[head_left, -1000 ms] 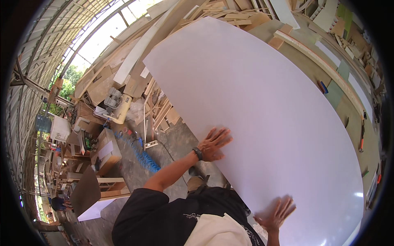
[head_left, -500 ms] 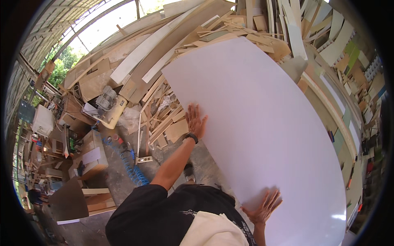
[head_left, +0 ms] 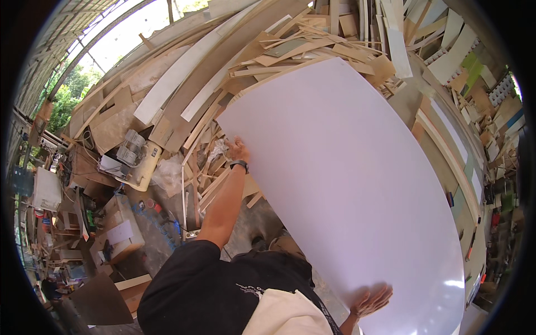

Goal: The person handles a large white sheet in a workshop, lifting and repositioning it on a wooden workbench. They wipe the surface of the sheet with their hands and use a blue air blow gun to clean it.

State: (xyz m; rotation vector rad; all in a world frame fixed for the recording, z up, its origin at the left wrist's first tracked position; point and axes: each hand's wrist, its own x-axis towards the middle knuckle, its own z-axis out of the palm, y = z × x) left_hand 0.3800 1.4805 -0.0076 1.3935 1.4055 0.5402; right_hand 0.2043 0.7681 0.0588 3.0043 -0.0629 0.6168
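Note:
A large, smooth white panel [head_left: 346,184] lies at a slant in front of me, its near left edge running beside my body. My left hand [head_left: 239,149], with a dark band at the wrist, is at the panel's left edge near the far left corner. Its fingers look apart and partly bent, and nothing separate shows in them. Over the near end of the panel, my right hand [head_left: 371,301] lies palm down with fingers stretched out toward the right. A shadow of this hand falls on the white surface.
Scrap wood strips [head_left: 301,47] are heaped beyond the panel, and long boards [head_left: 184,84] lean at the far left. A yellowish machine [head_left: 146,164], a clear plastic bag [head_left: 168,174] and a blue coiled hose [head_left: 162,226] are on the left. More boards [head_left: 446,162] lie along the right.
My left hand has slid from the panel's surface farther along its edge toward the far corner. My right hand has moved nearer me, its fingers turned more to the right. The view has shifted.

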